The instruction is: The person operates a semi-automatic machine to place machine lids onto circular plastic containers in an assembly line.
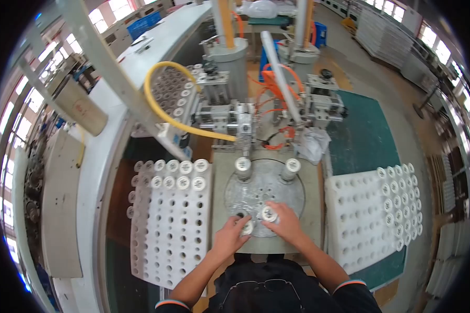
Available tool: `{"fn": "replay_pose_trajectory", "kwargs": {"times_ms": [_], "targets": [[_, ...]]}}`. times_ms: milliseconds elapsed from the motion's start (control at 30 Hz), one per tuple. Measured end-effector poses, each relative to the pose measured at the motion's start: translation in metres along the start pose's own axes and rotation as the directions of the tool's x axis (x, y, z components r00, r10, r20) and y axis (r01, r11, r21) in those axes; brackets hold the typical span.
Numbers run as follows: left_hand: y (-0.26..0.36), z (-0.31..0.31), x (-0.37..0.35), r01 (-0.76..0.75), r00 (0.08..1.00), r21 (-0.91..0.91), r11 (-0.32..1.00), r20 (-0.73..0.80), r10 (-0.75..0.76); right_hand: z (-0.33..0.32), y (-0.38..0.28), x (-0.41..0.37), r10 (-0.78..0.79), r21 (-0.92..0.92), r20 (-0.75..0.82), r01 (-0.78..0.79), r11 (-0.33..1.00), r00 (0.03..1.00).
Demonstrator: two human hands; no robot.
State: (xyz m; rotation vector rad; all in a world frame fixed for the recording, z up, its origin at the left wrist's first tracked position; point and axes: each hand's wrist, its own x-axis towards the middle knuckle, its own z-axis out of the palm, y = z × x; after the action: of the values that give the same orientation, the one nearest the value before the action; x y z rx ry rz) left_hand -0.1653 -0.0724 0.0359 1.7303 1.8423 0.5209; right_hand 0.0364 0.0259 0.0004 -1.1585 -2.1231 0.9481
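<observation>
My left hand [232,237] is closed around a short cylinder with a white round top [247,228], at the near edge of a round metal turntable [234,195]. In my right hand [286,225] is another such cylinder [269,214], its top marked with dark print and gripped between thumb and fingers over the plate. Whether either cylinder touches the plate is hard to tell. Toward the back of the turntable, two more white-topped cylinders stand upright, one at left [243,166] and one at right [292,166].
A white holed tray [164,235] on the left carries several cylinders in its far rows. The right tray [355,221] has several along its right side. Behind the turntable stand metal clamping units [227,117], a yellow hose [193,128] and a plastic bag [313,144].
</observation>
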Motion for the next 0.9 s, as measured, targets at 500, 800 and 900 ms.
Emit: {"fn": "replay_pose_trajectory", "kwargs": {"times_ms": [500, 800, 900], "targets": [[-0.243, -0.173, -0.029, 0.752, 0.586, 0.045, 0.658, -0.501, -0.636, 0.072, 0.002, -0.02, 0.127, -0.146, 0.076, -0.115, 0.983, 0.989], [-0.312, -0.116, -0.046, 0.625, 0.694, 0.099, 0.775, -0.526, -0.492, 0.043, 0.033, -0.074, 0.201, -0.142, -0.268, -0.245, 0.959, 0.942], [-0.284, -0.115, -0.06, 0.517, 0.745, 0.148, 0.843, -0.562, -0.358, 0.05, -0.001, -0.035, -0.011, -0.25, -0.177, -0.034, 0.968, 0.984]]}}
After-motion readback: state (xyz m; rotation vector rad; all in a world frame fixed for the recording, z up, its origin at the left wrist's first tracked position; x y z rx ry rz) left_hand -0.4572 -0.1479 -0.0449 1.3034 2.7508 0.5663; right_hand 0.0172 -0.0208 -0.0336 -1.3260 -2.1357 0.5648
